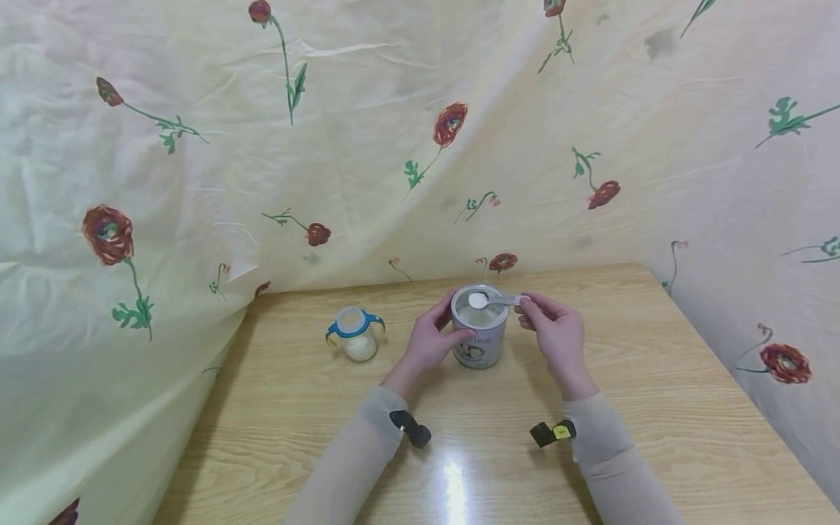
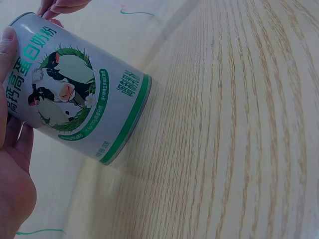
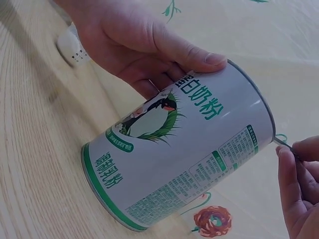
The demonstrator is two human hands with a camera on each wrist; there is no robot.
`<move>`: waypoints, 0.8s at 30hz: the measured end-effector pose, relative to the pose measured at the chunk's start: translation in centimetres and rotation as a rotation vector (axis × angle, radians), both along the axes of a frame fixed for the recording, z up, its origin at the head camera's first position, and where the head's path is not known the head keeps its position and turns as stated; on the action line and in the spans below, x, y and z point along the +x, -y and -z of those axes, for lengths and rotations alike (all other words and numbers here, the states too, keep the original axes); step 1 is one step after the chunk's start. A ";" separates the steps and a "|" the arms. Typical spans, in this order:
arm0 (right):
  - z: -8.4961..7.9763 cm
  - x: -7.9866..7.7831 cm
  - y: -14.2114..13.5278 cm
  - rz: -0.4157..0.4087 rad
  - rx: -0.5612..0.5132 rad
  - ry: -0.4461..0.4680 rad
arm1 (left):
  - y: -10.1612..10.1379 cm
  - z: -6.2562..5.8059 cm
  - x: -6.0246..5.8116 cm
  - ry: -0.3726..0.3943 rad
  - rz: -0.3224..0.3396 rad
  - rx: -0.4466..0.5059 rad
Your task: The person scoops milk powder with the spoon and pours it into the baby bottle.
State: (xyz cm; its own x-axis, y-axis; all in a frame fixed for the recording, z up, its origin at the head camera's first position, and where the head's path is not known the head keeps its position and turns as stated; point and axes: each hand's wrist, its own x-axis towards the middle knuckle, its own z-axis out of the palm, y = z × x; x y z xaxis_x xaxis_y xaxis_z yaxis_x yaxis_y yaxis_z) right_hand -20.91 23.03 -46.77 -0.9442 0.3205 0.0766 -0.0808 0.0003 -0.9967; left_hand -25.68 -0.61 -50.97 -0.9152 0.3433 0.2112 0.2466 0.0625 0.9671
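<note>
Right fingers (image 1: pixel 537 313): they pinch the handle of the spoon (image 1: pixel 505 300), so your grasp here is a small one, at the handle's end.
Left fingers (image 1: pixel 461 336): you have them curled around the side of the can (image 1: pixel 488 341), the thumb toward you.
Spoon's bowl: it is above the mouth of the can and carries white powder (image 1: pixel 477 300); if the handle touches the rim, you cannot tell.
Can: it stands upright on the tabletop (image 1: pixel 656 364), between your two hands, uncovered, with a cow picture and a green band at the bottom.
Cup (image 1: pixel 361 349): at left of your left hand, apart from it, upright, with a blue ring, two handles and whitish lower part.
Cloth (image 1: pixel 367 146): behind the tabletop, pale, with red flowers.
</note>
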 end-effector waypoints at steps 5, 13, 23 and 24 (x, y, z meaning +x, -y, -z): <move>-0.1 0.0 -0.1 -0.013 -0.013 -0.004 | 0.1 -0.1 -0.1 0.001 0.006 -0.005; -0.2 0.0 0.0 -0.030 -0.134 0.024 | 0.5 -0.6 0.0 0.019 0.022 -0.027; -0.4 0.1 0.3 -0.043 -0.286 0.050 | 1.2 -1.1 0.5 0.019 0.036 -0.050; -0.5 0.1 0.3 -0.042 -0.292 0.047 | 1.3 -1.1 0.5 0.017 0.039 -0.045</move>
